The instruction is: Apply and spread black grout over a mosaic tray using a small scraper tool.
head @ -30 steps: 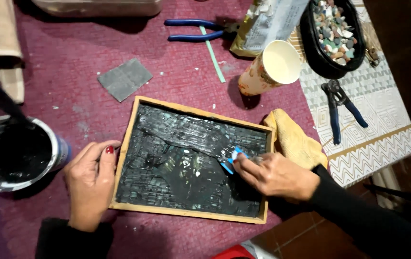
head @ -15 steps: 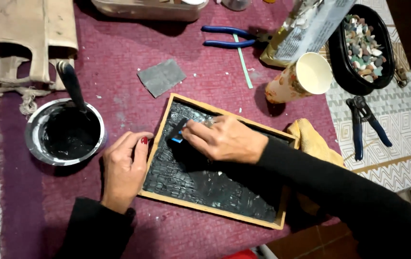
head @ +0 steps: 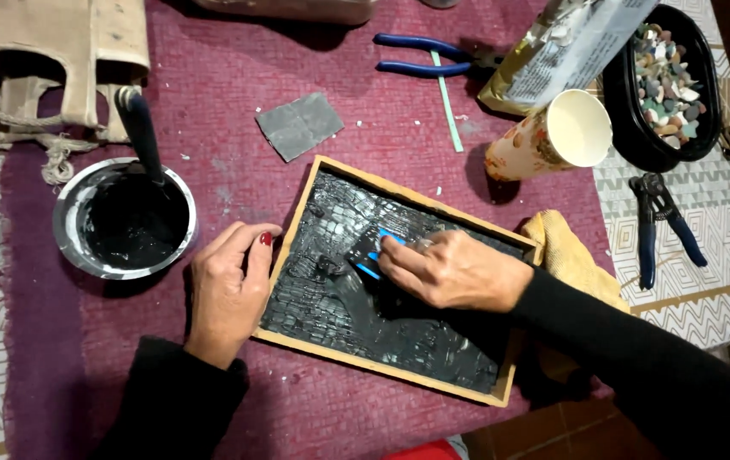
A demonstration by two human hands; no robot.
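Right hand [head: 454, 271] grips blue scraper [head: 371, 250] on black-coated tray [head: 399, 192]; left hand [head: 227, 290] flat, steadying tray edge

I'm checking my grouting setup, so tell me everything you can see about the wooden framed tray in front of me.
The wooden framed tray is a shallow rectangle with a light wood rim, lying flat and skewed on the maroon cloth. Wet-looking black paste covers small tiles inside. The left hand rests against its left rim, and the right hand presses a small blue scraper onto the surface. A yellow rag lies at its right end.

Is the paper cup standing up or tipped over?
Tipped over. The paper cup lies on its side on the maroon mat, its open mouth facing sideways.
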